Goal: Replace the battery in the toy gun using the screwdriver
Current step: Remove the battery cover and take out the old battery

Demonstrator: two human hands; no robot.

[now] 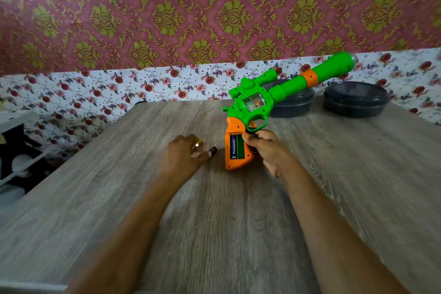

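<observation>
A green toy gun (pixel 281 93) with an orange grip (pixel 235 150) stands tilted on the wooden table (pixel 119 198), barrel pointing up to the right. The grip's battery bay is uncovered and a blue Panasonic battery (pixel 234 148) lies inside it. My right hand (pixel 267 148) grips the orange grip from the right, just under the trigger guard. My left hand (pixel 185 154) is to the left of the grip and holds a small dark cylindrical object (pixel 213 150), perhaps another battery, at its fingertips. No screwdriver is visible.
Two dark round lidded containers (pixel 292 102) (pixel 355 99) sit at the table's far right, behind the gun. A floral-papered wall runs behind the table. A dark shelf unit (pixel 19 150) stands off the table's left edge.
</observation>
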